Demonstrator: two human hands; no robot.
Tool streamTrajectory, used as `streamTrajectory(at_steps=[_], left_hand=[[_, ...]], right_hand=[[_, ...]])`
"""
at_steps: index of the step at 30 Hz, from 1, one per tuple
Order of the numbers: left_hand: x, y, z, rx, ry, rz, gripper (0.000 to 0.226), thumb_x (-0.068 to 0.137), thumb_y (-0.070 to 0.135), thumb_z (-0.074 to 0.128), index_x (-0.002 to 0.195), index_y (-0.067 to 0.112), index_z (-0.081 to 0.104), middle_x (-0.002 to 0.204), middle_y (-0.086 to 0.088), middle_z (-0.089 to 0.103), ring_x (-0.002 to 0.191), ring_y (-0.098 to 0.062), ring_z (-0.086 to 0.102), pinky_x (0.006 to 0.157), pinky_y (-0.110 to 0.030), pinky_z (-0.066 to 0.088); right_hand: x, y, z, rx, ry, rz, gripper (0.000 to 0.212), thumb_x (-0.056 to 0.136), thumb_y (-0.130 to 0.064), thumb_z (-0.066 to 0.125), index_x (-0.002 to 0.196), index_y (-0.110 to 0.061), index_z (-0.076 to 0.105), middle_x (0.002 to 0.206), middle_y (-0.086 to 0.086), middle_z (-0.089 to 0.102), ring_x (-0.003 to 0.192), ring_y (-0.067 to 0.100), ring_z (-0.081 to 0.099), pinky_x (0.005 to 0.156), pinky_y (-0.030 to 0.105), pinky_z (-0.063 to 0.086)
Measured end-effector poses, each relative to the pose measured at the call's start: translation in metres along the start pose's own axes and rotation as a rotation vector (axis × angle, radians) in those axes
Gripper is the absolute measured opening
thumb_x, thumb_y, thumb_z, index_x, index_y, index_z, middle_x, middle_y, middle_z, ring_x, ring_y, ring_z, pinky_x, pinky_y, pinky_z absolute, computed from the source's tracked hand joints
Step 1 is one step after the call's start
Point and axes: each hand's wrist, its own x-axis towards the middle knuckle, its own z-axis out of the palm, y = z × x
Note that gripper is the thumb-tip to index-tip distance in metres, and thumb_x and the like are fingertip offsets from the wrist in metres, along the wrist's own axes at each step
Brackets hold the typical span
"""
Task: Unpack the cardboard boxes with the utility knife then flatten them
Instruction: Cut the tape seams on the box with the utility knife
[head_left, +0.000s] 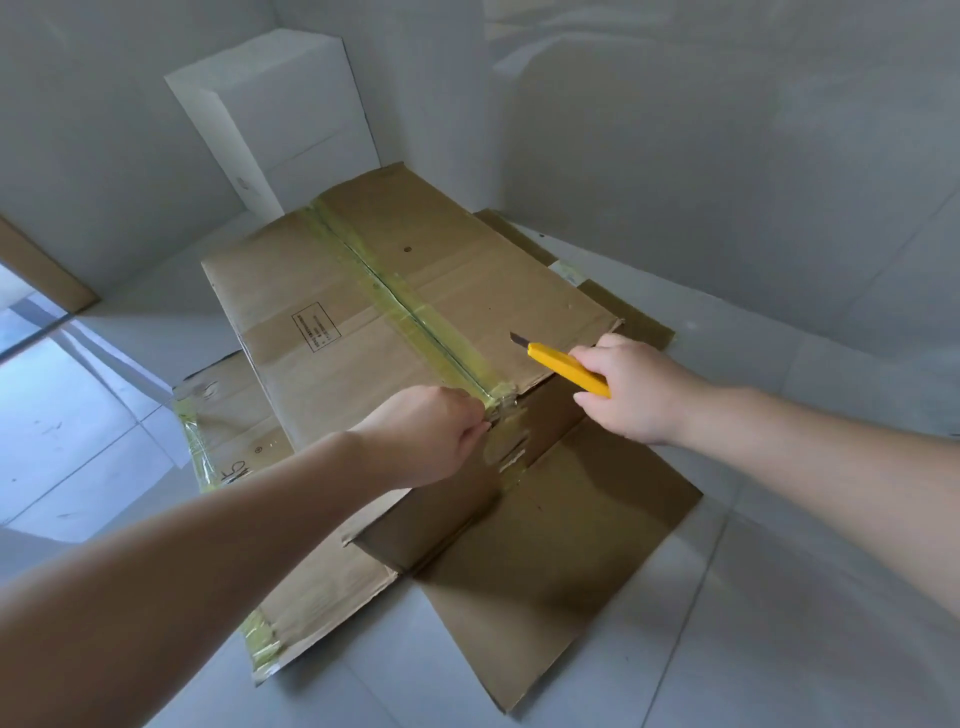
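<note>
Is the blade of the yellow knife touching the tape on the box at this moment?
No. The right hand holds the utility knife with its blade raised over bare cardboard, beside the taped seam, while the left hand pinches the tape end.

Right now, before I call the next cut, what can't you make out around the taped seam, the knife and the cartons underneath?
- Left hand fingertips at the tape end: curled under, grip unclear, head view.
- Utility knife rear: covered by the right hand.
- Printed label on the cardboard box: too small to read.
- Lower flattened cardboard: partly hidden under the box and arms.
</note>
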Motion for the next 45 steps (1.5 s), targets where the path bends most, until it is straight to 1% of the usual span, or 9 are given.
streamTrajectory(at_steps=[3, 5, 7, 9, 12, 17, 25, 39, 45], left_hand=[[-0.002, 0.014, 0.000, -0.059, 0.033, 0.058, 0.032, 0.100, 0.030, 0.039, 0.071, 0.018, 0.039, 0.063, 0.010, 0.033, 0.066, -0.018, 0.039, 0.065, -0.026, 0.034], [-0.007, 0.030, 0.001, -0.124, 0.012, 0.135, 0.033, 0.099, 0.030, 0.043, 0.068, 0.019, 0.038, 0.060, 0.010, 0.033, 0.064, -0.019, 0.039, 0.063, -0.028, 0.037], [-0.011, 0.040, -0.002, -0.233, -0.074, 0.194, 0.039, 0.097, 0.033, 0.046, 0.062, 0.020, 0.036, 0.056, 0.007, 0.037, 0.059, -0.021, 0.039, 0.058, -0.030, 0.040], [-0.009, 0.031, -0.006, -0.282, -0.108, 0.093, 0.043, 0.096, 0.037, 0.046, 0.059, 0.019, 0.036, 0.055, 0.003, 0.041, 0.057, -0.022, 0.041, 0.057, -0.032, 0.041], [-0.006, -0.011, -0.014, -0.194, 0.039, -0.200, 0.034, 0.094, 0.034, 0.045, 0.066, 0.015, 0.046, 0.063, -0.001, 0.052, 0.065, -0.026, 0.051, 0.060, -0.033, 0.047], [-0.007, -0.098, -0.013, -0.212, 0.231, -0.568, 0.013, 0.090, 0.025, 0.050, 0.086, 0.017, 0.059, 0.087, -0.003, 0.060, 0.080, -0.025, 0.056, 0.068, -0.031, 0.047], [0.002, -0.177, -0.008, -0.141, 0.285, -0.730, 0.043, 0.093, 0.034, 0.045, 0.128, 0.010, 0.051, 0.133, -0.011, 0.048, 0.121, -0.031, 0.045, 0.096, -0.041, 0.043], [0.029, -0.237, 0.002, -0.108, 0.214, -0.797, 0.072, 0.088, 0.065, 0.040, 0.140, 0.015, 0.034, 0.147, -0.010, 0.033, 0.137, -0.030, 0.029, 0.113, -0.045, 0.025], [0.031, -0.256, 0.005, -0.104, 0.262, -0.849, 0.080, 0.085, 0.070, 0.037, 0.142, 0.014, 0.031, 0.150, -0.011, 0.031, 0.140, -0.029, 0.024, 0.115, -0.044, 0.020]], right_hand=[[0.017, -0.025, 0.001, 0.059, 0.022, -0.001, 0.034, 0.094, -0.023, 0.054, 0.119, -0.001, 0.057, 0.107, 0.013, 0.052, 0.093, 0.033, 0.056, 0.086, 0.041, 0.048], [0.024, -0.034, 0.001, 0.076, 0.052, -0.006, 0.016, 0.094, -0.020, 0.053, 0.093, -0.006, 0.059, 0.087, 0.009, 0.051, 0.079, 0.030, 0.053, 0.071, 0.035, 0.046], [0.029, -0.040, 0.002, 0.091, 0.070, 0.004, 0.029, 0.093, -0.017, 0.053, 0.067, -0.014, 0.040, 0.066, 0.003, 0.042, 0.061, 0.024, 0.042, 0.052, 0.031, 0.031], [0.034, -0.039, 0.003, 0.101, 0.072, 0.024, 0.036, 0.093, -0.017, 0.053, 0.063, -0.018, 0.034, 0.061, 0.001, 0.040, 0.055, 0.018, 0.038, 0.048, 0.029, 0.025], [0.037, -0.038, 0.006, 0.102, 0.065, 0.077, 0.022, 0.094, -0.019, 0.053, 0.073, -0.012, 0.047, 0.065, 0.002, 0.045, 0.061, 0.023, 0.044, 0.052, 0.029, 0.030], [0.043, -0.035, 0.013, 0.107, 0.043, 0.110, 0.032, 0.095, -0.022, 0.052, 0.068, -0.018, 0.037, 0.065, 0.001, 0.043, 0.055, 0.017, 0.040, 0.048, 0.028, 0.028], [0.055, -0.049, 0.017, 0.130, 0.065, 0.069, 0.027, 0.095, -0.023, 0.053, 0.072, -0.018, 0.042, 0.062, 0.000, 0.043, 0.052, 0.014, 0.039, 0.046, 0.025, 0.025], [0.069, -0.065, 0.030, 0.193, 0.058, 0.020, 0.010, 0.092, -0.021, 0.059, 0.100, -0.015, 0.056, 0.077, -0.001, 0.053, 0.063, 0.014, 0.049, 0.051, 0.024, 0.037], [0.061, -0.064, 0.026, 0.190, 0.068, 0.049, 0.016, 0.092, -0.020, 0.059, 0.102, -0.007, 0.060, 0.080, 0.006, 0.060, 0.073, 0.024, 0.056, 0.067, 0.041, 0.049]])
